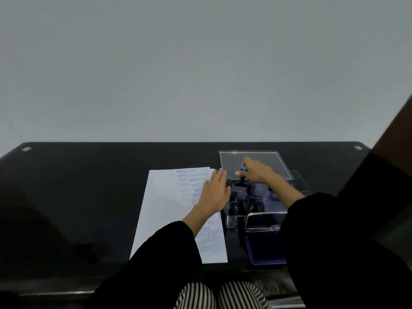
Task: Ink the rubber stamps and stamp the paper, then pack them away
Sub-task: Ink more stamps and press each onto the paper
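Evidently flat, the left hand (214, 192) rested with straight fingers on the right edge of the smooth white paper (165, 215), which was printed with blurred blue lettering. Beside it, the right hand (256, 172) pinched a black, blue-capped stamp (242, 180) upright over the clear rectangular box (236, 216), where other black stamps (245, 202) stood. The transparent lid (231, 161) lay behind, and the open blue ink pad (265, 248) sat nearer on the glossy black table (89, 186).

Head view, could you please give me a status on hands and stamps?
Left hand flat on paper. Right hand grips blue-topped stamp over clear box, other stamps inside. Ink pad open; nothing blocking.
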{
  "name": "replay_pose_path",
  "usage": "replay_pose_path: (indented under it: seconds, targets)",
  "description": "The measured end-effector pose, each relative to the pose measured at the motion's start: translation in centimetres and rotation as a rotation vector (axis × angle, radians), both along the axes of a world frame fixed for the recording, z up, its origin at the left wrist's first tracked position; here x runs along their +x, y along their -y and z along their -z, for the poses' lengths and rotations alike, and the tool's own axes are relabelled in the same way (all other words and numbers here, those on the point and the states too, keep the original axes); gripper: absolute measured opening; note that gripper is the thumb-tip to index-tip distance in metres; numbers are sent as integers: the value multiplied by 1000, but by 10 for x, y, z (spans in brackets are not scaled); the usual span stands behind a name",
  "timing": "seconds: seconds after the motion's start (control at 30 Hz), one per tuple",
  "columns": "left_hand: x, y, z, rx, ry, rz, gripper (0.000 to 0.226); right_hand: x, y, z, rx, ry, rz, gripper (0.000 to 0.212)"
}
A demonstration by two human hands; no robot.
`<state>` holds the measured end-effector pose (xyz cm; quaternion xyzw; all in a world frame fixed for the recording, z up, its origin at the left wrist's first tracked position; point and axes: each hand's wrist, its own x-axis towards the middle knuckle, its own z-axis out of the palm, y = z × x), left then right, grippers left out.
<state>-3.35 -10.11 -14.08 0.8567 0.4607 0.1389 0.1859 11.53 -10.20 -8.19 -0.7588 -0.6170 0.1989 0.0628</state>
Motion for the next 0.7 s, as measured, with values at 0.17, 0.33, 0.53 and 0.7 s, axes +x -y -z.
replay_pose_path:
  seconds: [0.17,0.33,0.53,0.7]
  targets:
    - [6,2,11,-59,-25,-42,56,1,-4,17,-7,112,4,37]
    - [8,4,15,-79,1,-43,56,-3,-4,26,-17,233,38,40]
    - [8,4,16,-78,-6,-47,56,-15,3,34,110,372,58,38]
    - [9,4,16,-89,-7,-46,56,-23,7,39,187,391,147,43]
